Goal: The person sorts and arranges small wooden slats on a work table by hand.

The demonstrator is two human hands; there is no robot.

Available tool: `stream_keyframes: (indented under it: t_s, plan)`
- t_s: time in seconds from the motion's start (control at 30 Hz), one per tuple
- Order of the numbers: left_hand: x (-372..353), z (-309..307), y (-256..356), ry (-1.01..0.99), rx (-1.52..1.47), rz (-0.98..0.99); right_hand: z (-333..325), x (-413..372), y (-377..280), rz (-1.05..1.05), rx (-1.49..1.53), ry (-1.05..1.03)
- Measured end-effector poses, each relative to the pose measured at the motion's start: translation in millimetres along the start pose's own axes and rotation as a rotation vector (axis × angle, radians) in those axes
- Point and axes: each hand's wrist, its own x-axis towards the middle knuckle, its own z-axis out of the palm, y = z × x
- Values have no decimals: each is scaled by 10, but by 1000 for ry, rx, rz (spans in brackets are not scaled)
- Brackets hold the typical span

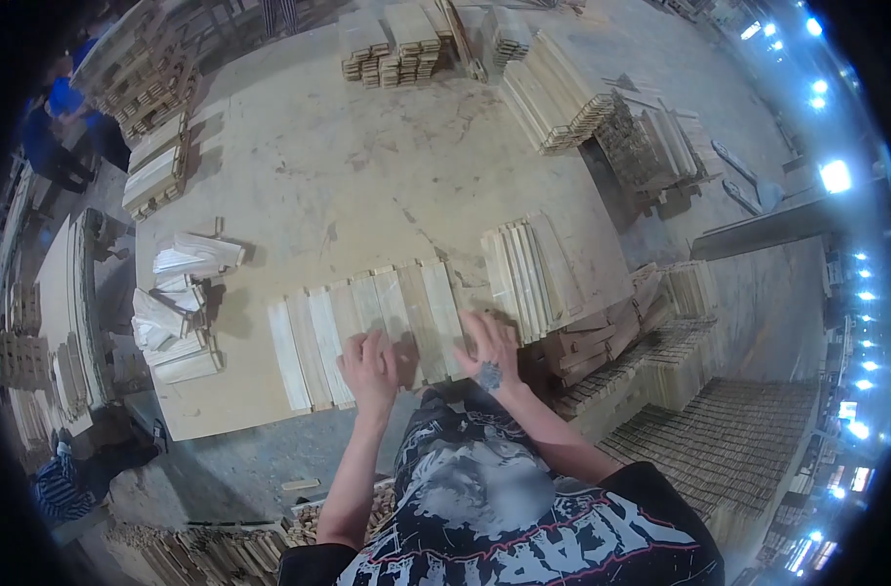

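Note:
A row of flat wooden boards (320, 337) lies side by side near the front edge of the large table (309, 186). Above the middle of this row is my left hand (370, 367), its fingers apart and slightly bent, with nothing visible in them. My right hand (490, 350) is spread at the row's right end, its fingers by the last board (441, 308). Whether the fingertips press on the wood cannot be made out. Just beyond my right hand sits a group of narrow boards (519, 278).
Loose bundles of pale pieces (193, 256) lie on the table's left side. Board stacks (553, 93) stand at the far right, with more stacks (392, 47) at the back. Slatted stacks (719, 430) fill the floor to my right. A person in blue (50, 137) stands far left.

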Motion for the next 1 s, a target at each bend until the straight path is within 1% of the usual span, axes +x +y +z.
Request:
stream_keyframes:
  t_s: [0.07,0.2,0.23,0.33,0.43,0.53,0.57,0.67,0.7,0.8,0.83,0.93,1.0]
  plan:
    - [39,-50,-39,33,7,-10,-72,82,100,43,-126,192]
    - [48,-46,-85,66,27,-24,-115,195,286,61,-258,162]
    - [40,-46,-70,58,16,-30,-99,197,293,75,-262,144]
    - [15,-37,-14,49,-16,-30,-147,237,246,147,-256,187]
    - [-27,-2,32,41,-29,-38,-35,259,307,205,-256,201]
    - [-73,28,26,19,-35,-39,-32,230,180,144,-218,127]
    - [-71,37,33,12,-38,-38,-19,205,153,131,-134,65]
    - [-59,42,33,13,-37,-28,-113,109,181,105,117,-17]
    - [-51,47,26,17,-37,-28,-121,141,260,54,6,126]
    - [-8,56,4,18,-32,-27,-282,261,351,138,-222,274]
    - [11,60,2,14,-32,-24,-258,291,395,182,-282,230]
    - [63,55,24,6,-22,-25,-217,297,480,199,-271,137]
    - [66,53,29,4,-21,-39,-202,196,400,115,-145,68]
